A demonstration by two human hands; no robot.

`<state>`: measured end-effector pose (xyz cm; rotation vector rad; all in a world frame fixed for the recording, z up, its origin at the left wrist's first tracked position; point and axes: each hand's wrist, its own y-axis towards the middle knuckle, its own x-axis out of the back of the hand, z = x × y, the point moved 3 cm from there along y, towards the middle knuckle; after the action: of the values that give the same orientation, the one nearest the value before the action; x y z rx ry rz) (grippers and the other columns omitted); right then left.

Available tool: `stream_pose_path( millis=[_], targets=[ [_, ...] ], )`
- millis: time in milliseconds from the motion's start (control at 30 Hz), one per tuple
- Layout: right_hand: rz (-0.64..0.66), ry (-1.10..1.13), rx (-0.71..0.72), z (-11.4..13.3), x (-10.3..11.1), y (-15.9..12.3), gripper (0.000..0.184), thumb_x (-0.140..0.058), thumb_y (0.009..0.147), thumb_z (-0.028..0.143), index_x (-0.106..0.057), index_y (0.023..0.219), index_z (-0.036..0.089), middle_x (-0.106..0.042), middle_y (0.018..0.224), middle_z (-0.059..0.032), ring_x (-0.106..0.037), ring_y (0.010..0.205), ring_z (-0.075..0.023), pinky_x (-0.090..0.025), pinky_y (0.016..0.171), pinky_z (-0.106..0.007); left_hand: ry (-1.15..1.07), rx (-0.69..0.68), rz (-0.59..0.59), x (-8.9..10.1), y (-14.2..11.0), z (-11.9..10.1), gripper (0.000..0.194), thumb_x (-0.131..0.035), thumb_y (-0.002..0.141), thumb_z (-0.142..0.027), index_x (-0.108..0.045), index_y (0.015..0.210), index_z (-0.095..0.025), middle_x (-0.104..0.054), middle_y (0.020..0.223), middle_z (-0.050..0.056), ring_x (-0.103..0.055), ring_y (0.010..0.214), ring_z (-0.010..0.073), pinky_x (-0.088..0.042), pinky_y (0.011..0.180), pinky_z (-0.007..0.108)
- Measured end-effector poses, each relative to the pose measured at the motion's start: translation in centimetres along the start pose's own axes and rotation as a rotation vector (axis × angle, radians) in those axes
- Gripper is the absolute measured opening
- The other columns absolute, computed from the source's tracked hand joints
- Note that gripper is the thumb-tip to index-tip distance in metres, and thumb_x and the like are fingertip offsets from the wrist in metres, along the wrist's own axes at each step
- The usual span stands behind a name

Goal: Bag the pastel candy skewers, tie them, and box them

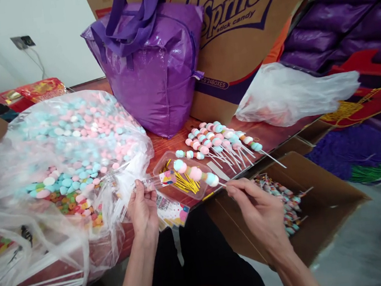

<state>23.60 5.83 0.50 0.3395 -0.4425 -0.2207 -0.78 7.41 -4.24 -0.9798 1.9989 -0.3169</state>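
My right hand (260, 211) pinches the white stick of a candy skewer (196, 173) threaded with pink, blue and white pieces. Between the thumb and fingers of my left hand (144, 208) is a clear plastic bag (150, 183) with a colourful printed end. The skewer's tip lies close to that printed end; I cannot tell whether they touch. Just beyond is a clear plastic tray (201, 192) of gold twist ties (186, 184). More printed bags (175, 209) lie fanned out at the table's edge. Several finished-looking skewers (211, 140) rest side by side behind the tray.
A large clear sack of candies (72, 133) covers the left side of the table (163, 144). At the back stand a purple bag (159, 77) and a big carton (229, 56). Below the right edge sits an open cardboard box (332, 182) holding candy sticks (283, 201).
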Motion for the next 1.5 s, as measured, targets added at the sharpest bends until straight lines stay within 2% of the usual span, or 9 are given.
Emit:
stream_pose_path(
  millis=[133,267,367,467,600,767,1000,1267,1500],
  targets=[
    [0.025,-0.051,0.143,-0.2,1.3,-1.3,0.013,-0.059,0.093,0.022,-0.071,0.088,0.023,-0.069,0.08,-0.0021,-0.062,0.073,-0.0176,-0.046,0.07,-0.03,0.029,-0.001,0.026,-0.2,-0.5,0.2,0.024,-0.083,0.074,-0.025,-0.061,0.074,-0.015,-0.063,0.064,-0.005,-0.06,0.059,0.0056,-0.049,0.066,0.019],
    [0.064,-0.145,0.267,-0.3,2.3,-1.3,0.011,-0.06,0.093,0.019,-0.07,0.089,0.023,-0.071,0.08,-0.0026,-0.063,0.076,-0.0192,-0.046,0.073,-0.034,0.075,-0.051,0.066,-0.2,-0.8,0.2,0.035,-0.089,0.064,-0.031,-0.06,0.074,-0.015,-0.063,0.064,-0.006,-0.06,0.058,0.006,-0.049,0.064,0.019],
    [0.106,-0.192,0.317,-0.2,2.8,-1.0,0.012,-0.06,0.093,0.015,-0.07,0.091,0.023,-0.07,0.081,-0.0021,-0.062,0.076,-0.0188,-0.045,0.074,-0.034,0.135,-0.118,0.117,-0.1,-0.7,-0.1,0.044,-0.092,0.055,-0.038,-0.059,0.073,-0.016,-0.061,0.064,-0.006,-0.057,0.056,0.0061,-0.048,0.06,0.019],
    [0.145,-0.178,0.337,-0.1,2.5,-1.0,0.014,-0.059,0.093,0.013,-0.069,0.092,0.022,-0.07,0.081,-0.0011,-0.062,0.076,-0.0176,-0.045,0.075,-0.033,0.224,-0.203,0.185,-0.1,-0.9,-0.2,0.044,-0.091,0.055,-0.042,-0.06,0.073,-0.016,-0.06,0.066,-0.006,-0.056,0.059,0.0068,-0.049,0.062,0.02],
    [0.167,-0.12,0.292,0.2,1.1,-1.5,0.014,-0.058,0.094,0.013,-0.067,0.089,0.021,-0.069,0.081,-0.0006,-0.063,0.075,-0.0159,-0.046,0.072,-0.03,0.308,-0.287,0.271,0.0,-1.4,0.7,0.039,-0.086,0.066,-0.044,-0.06,0.075,-0.017,-0.061,0.071,-0.005,-0.056,0.064,0.0081,-0.048,0.065,0.021],
    [0.194,-0.027,0.202,0.6,-1.3,-2.4,0.015,-0.056,0.096,0.014,-0.066,0.087,0.02,-0.064,0.077,-0.0004,-0.06,0.07,-0.0135,-0.045,0.066,-0.025,0.398,-0.313,0.295,0.5,-1.9,2.2,0.036,-0.079,0.075,-0.047,-0.059,0.078,-0.017,-0.06,0.073,-0.004,-0.056,0.066,0.0095,-0.047,0.063,0.021],
    [0.228,-0.01,0.154,0.5,-3.0,-3.1,0.014,-0.056,0.097,0.015,-0.066,0.088,0.019,-0.062,0.076,0.0,-0.059,0.068,-0.0121,-0.044,0.065,-0.023,0.306,-0.162,0.334,-0.2,-2.4,1.8,0.039,-0.077,0.075,-0.05,-0.063,0.09,-0.017,-0.069,0.085,0.002,-0.065,0.073,0.013,-0.051,0.069,0.025],
    [0.237,-0.007,0.086,1.4,-5.4,-3.7,0.016,-0.053,0.097,0.017,-0.062,0.084,0.018,-0.063,0.076,-0.0006,-0.059,0.068,-0.0127,-0.044,0.067,-0.023,0.291,-0.057,0.42,-0.4,-3.7,2.5,0.032,-0.079,0.076,-0.043,-0.064,0.084,-0.017,-0.071,0.081,0.002,-0.07,0.075,0.0163,-0.053,0.074,0.029],
    [0.272,0.026,-0.021,1.6,-5.2,-4.4,0.022,-0.05,0.098,0.025,-0.06,0.079,0.018,-0.057,0.07,0.0013,-0.052,0.063,-0.0117,-0.04,0.062,-0.022,0.153,-0.034,0.367,-0.5,-2.3,1.1,0.037,-0.079,0.076,-0.048,-0.064,0.086,-0.015,-0.073,0.084,0.006,-0.071,0.079,0.0189,-0.054,0.072,0.029]
  ],
)
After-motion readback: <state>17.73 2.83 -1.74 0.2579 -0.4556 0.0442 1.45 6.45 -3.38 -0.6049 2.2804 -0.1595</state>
